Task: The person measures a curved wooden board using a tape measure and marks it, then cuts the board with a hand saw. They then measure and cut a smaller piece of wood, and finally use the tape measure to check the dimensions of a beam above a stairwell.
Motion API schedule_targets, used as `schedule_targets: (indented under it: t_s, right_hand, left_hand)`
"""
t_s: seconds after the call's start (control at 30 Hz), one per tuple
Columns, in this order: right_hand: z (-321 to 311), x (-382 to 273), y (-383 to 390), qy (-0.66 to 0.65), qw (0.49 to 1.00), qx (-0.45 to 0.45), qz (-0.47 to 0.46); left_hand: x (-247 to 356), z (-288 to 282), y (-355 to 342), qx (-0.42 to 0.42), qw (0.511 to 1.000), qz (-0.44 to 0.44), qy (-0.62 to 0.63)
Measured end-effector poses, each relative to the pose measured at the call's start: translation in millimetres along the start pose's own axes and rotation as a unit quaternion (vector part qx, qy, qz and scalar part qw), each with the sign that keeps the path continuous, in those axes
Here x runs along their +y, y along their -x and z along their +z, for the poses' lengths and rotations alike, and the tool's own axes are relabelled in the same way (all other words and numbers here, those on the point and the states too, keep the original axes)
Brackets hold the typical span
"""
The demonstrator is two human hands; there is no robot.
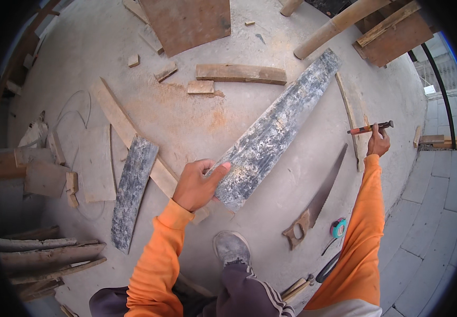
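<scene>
My left hand (pixel 195 186) is closed on the near end of a long board (pixel 281 129) with a mottled dark grey and white face, the thumb lying on top. The board slants away to the far right. Held out at the right, my right hand (pixel 378 142) grips a slim orange-and-black tool (pixel 363 129); its exact kind is unclear. Between my arms a handsaw (pixel 321 195) with a wooden handle lies on the floor, and a teal tape measure (pixel 338 227) is beside my right sleeve. A shorter mottled board (pixel 134 193) rests partly over a plain plank (pixel 117 113) on the left.
Wood offcuts (pixel 241 73) lie across the concrete floor ahead. Brown panels (pixel 188 24) and a round pole (pixel 339 29) stand at the far side. Several boards (pixel 54 256) are stacked at lower left. Thin wire (pixel 88 105) loops on the left. My shoe (pixel 232 247) is near the board.
</scene>
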State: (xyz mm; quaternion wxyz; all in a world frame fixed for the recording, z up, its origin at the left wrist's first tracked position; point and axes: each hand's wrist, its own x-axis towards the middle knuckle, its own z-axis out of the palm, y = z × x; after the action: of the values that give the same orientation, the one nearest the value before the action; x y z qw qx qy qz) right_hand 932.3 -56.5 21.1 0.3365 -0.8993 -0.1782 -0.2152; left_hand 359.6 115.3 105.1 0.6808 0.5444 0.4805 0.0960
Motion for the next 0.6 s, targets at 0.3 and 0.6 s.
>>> schedule_targets:
  t_s: [0.3,0.6]
  right_hand:
    - [-116.3,-50.0,-15.1,-0.748,0.582,-0.125,0.294]
    - [-240.6,-213.3,270.1,-0.399,0.747,-0.419,0.327]
  left_hand:
    - [15.6,-3.0,2.7,-0.159,0.985,-0.032,0.053]
    - [13.6,-5.6,14.5,-0.169,0.976,-0.026,0.132]
